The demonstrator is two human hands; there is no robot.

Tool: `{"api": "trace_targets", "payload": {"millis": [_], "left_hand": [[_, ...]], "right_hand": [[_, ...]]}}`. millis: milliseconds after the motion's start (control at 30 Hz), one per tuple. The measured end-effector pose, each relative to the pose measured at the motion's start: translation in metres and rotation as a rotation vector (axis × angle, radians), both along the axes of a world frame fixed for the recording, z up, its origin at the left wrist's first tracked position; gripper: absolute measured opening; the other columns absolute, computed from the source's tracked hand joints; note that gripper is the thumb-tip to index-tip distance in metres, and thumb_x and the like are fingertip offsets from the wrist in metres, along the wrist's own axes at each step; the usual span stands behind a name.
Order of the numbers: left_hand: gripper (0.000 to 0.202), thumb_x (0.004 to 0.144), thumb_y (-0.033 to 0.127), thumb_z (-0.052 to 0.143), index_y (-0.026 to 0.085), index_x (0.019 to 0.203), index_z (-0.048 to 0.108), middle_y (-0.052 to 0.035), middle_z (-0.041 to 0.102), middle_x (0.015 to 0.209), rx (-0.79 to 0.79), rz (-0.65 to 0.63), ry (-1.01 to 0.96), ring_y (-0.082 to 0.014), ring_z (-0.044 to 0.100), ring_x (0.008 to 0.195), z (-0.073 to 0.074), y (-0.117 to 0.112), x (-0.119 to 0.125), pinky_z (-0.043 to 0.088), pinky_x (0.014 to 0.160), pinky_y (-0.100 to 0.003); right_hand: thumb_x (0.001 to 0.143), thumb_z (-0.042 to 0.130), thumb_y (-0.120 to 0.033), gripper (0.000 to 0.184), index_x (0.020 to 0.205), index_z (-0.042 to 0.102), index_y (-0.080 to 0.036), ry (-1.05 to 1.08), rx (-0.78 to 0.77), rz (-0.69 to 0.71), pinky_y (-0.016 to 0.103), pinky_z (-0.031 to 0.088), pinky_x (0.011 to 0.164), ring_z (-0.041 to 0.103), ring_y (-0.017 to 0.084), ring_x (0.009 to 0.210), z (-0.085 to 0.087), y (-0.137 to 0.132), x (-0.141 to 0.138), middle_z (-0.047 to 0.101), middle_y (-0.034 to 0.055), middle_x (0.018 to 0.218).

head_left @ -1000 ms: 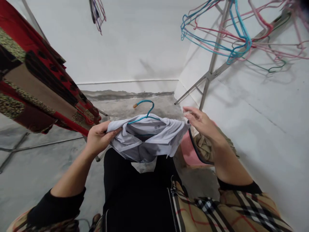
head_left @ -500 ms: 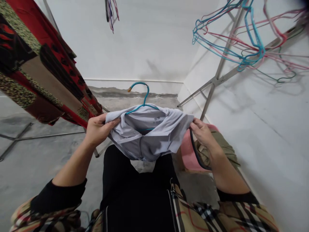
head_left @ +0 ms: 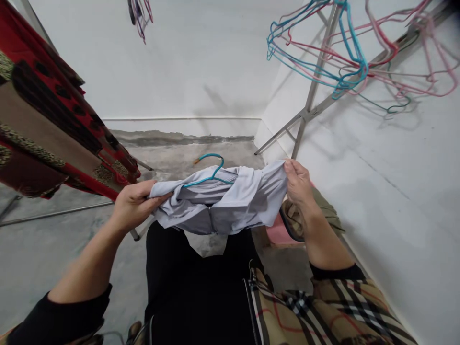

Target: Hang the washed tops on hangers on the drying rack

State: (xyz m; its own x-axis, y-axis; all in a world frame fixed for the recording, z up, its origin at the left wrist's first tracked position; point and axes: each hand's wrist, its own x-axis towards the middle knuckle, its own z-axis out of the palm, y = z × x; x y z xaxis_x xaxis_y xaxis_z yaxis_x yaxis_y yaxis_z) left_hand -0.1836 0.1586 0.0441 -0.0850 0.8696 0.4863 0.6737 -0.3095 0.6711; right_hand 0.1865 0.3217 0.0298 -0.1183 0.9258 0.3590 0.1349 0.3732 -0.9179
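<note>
- While I look down, 12 o'clk being dead ahead, my blk trousers [head_left: 163,268] are closest, at 6 o'clk, w/ my plaid jacket [head_left: 330,306] spreading to approx. 4.
- L hand [head_left: 134,203], approx. 11 o'clk: thumb & fingers closed on one shoulder of the lt. grey top [head_left: 247,201].
- R hand [head_left: 299,182], approx. 1 o'clk: fingertips pinching the opp. side of same top, arm bare to the blk cuff.
- The top's at 12 o'clk, spread betw. both hands just beyond my knees, neckline open, front zip [head_left: 211,220] facing me.
- Blue hanger [head_left: 212,178] sits inside the top; hook pokes out of the neck, tan tip twd 11.
- Pink basket [head_left: 282,232], approx. 1 o'clk, partly behind my R forearm, w/ olive cloth [head_left: 325,208] in & over it.
- Red patterned cloth [head_left: 53,124], 10 o'clk, draped at a slant.
- Metal stand [head_left: 304,114], approx. 1 o'clk, crossed bars; blue, pink & green hangers [head_left: 364,67] bunched up high by it.
- White wall [head_left: 201,67], 12 o'clk, furthest back.
</note>
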Motion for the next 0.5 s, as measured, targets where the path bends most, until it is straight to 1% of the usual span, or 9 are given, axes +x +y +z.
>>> {"api": "trace_targets", "payload": {"millis": [67, 133, 200, 233, 267, 333, 400, 433, 500], "left_hand": [[0.005, 0.075, 0.022, 0.071, 0.019, 0.072, 0.073, 0.0032, 0.067, 0.065, 0.032, 0.029, -0.066, -0.0108, 0.058, 0.058, -0.004, -0.001, 0.002, 0.045, 0.053, -0.019], [0.004, 0.074, 0.020, 0.071, 0.020, 0.076, 0.074, 0.0034, 0.070, 0.069, 0.072, 0.079, -0.139, -0.0115, 0.060, 0.061, -0.007, -0.001, 0.004, 0.047, 0.056, -0.020], [0.006, 0.073, 0.020, 0.071, 0.020, 0.077, 0.075, 0.0034, 0.071, 0.072, 0.081, 0.116, -0.167, -0.0122, 0.062, 0.064, -0.009, -0.002, 0.005, 0.049, 0.059, -0.020], [0.007, 0.072, 0.020, 0.071, 0.019, 0.078, 0.075, 0.0033, 0.072, 0.073, 0.073, 0.129, -0.173, -0.0125, 0.062, 0.064, -0.009, -0.002, 0.006, 0.049, 0.060, -0.021], [0.009, 0.072, 0.021, 0.071, 0.019, 0.079, 0.076, 0.0029, 0.072, 0.074, 0.063, 0.144, -0.182, -0.0128, 0.062, 0.065, -0.009, -0.002, 0.006, 0.050, 0.060, -0.021], [0.012, 0.072, 0.024, 0.071, 0.018, 0.081, 0.076, 0.0021, 0.073, 0.074, 0.043, 0.172, -0.209, -0.0135, 0.062, 0.065, -0.006, 0.000, 0.008, 0.051, 0.061, -0.023], [0.016, 0.072, 0.027, 0.072, 0.016, 0.082, 0.076, 0.0010, 0.073, 0.074, 0.005, 0.187, -0.235, -0.0142, 0.062, 0.066, -0.001, 0.002, 0.011, 0.051, 0.062, -0.024], [0.018, 0.071, 0.030, 0.073, 0.015, 0.081, 0.075, 0.0005, 0.072, 0.072, -0.025, 0.184, -0.250, -0.0145, 0.061, 0.065, 0.002, 0.003, 0.013, 0.050, 0.061, -0.024], [0.025, 0.069, 0.037, 0.076, 0.014, 0.080, 0.074, -0.0009, 0.070, 0.070, -0.107, 0.152, -0.311, -0.0154, 0.060, 0.064, 0.007, 0.007, 0.014, 0.049, 0.060, -0.024]], "right_hand": [[0.084, 0.060, -0.060, 0.043, 0.094, 0.071, -0.020, -0.114, -0.030, 0.096, 0.028, 0.048, 0.072, 0.059, 0.016, 0.075, 0.010, -0.001, 0.000, 0.065, 0.0013, 0.078], [0.084, 0.059, -0.059, 0.045, 0.101, 0.072, -0.019, -0.219, -0.042, 0.143, 0.028, 0.047, 0.070, 0.060, 0.016, 0.076, 0.020, -0.005, 0.001, 0.066, 0.0024, 0.081], [0.089, 0.052, -0.059, 0.047, 0.107, 0.071, -0.019, -0.245, -0.001, 0.131, 0.028, 0.048, 0.072, 0.061, 0.017, 0.083, 0.030, -0.012, 0.003, 0.068, 0.0050, 0.090], [0.092, 0.047, -0.058, 0.048, 0.107, 0.071, -0.019, -0.253, 0.034, 0.147, 0.029, 0.048, 0.074, 0.062, 0.017, 0.087, 0.034, -0.017, 0.004, 0.068, 0.0062, 0.095], [0.094, 0.046, -0.056, 0.046, 0.107, 0.071, -0.019, -0.281, 0.068, 0.195, 0.029, 0.048, 0.077, 0.062, 0.018, 0.091, 0.038, -0.021, 0.004, 0.069, 0.0069, 0.098], [0.094, 0.048, -0.051, 0.041, 0.101, 0.071, -0.017, -0.404, 0.126, 0.341, 0.027, 0.048, 0.077, 0.063, 0.017, 0.088, 0.044, -0.028, 0.004, 0.069, 0.0059, 0.094], [0.092, 0.053, -0.048, 0.036, 0.089, 0.071, -0.016, -0.516, 0.180, 0.426, 0.024, 0.046, 0.068, 0.060, 0.014, 0.074, 0.045, -0.031, 0.001, 0.067, 0.0030, 0.080], [0.092, 0.053, -0.047, 0.036, 0.084, 0.070, -0.016, -0.537, 0.201, 0.425, 0.023, 0.045, 0.064, 0.058, 0.013, 0.068, 0.044, -0.032, 0.000, 0.065, 0.0017, 0.074], [0.092, 0.053, -0.046, 0.036, 0.080, 0.069, -0.016, -0.505, 0.232, 0.364, 0.023, 0.044, 0.059, 0.057, 0.012, 0.062, 0.040, -0.031, 0.000, 0.065, 0.0006, 0.069]]}}
